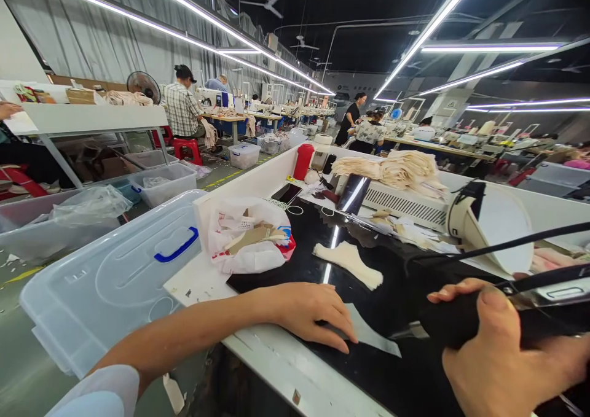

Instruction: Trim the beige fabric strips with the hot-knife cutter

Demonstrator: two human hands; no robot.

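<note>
My left hand point(313, 312) lies palm down at the near edge of the black glossy board point(295, 282), fingers stretched out. Its fingertips rest on or beside a pale, thin cut piece point(375, 334). My right hand point(498, 349) is wrapped round a black corded hand tool point(456, 319), and the flat metal tip point(412, 331) points left toward that pale piece. Whether the tip touches it, I cannot tell. A cream curved fabric piece point(350, 262) lies farther back on the board. To its left sits a white plastic bag point(249, 236) with beige cut pieces inside.
Behind the board are stacked cream fabric point(396, 170), a red thread cone point(303, 162), a phone point(286, 193) and a white lamp-like cone point(502, 226). A lidded clear bin point(115, 276) stands at left. A black cable point(520, 239) crosses at right. Several people work at tables beyond.
</note>
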